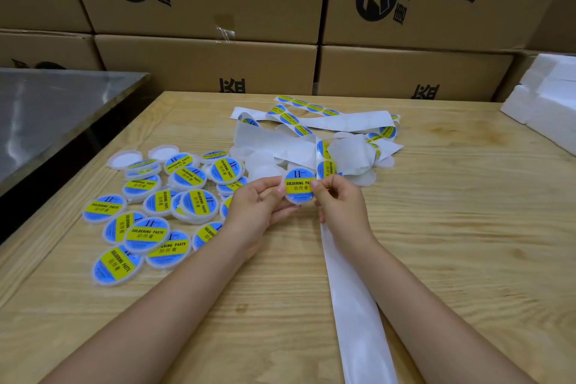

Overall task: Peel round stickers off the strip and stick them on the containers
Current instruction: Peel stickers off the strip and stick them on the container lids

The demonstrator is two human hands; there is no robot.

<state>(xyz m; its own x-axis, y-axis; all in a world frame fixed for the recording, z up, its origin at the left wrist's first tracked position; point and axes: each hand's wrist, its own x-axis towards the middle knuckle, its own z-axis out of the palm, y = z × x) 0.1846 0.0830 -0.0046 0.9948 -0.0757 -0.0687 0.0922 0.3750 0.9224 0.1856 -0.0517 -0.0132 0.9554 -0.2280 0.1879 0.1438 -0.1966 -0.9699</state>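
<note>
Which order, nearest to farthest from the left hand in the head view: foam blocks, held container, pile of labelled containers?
1. Held container, gripped by the left hand.
2. Pile of labelled containers, just to its left.
3. Foam blocks, far right at the back.

The right hand hides part of the sticker; the strip runs off the bottom.
</note>
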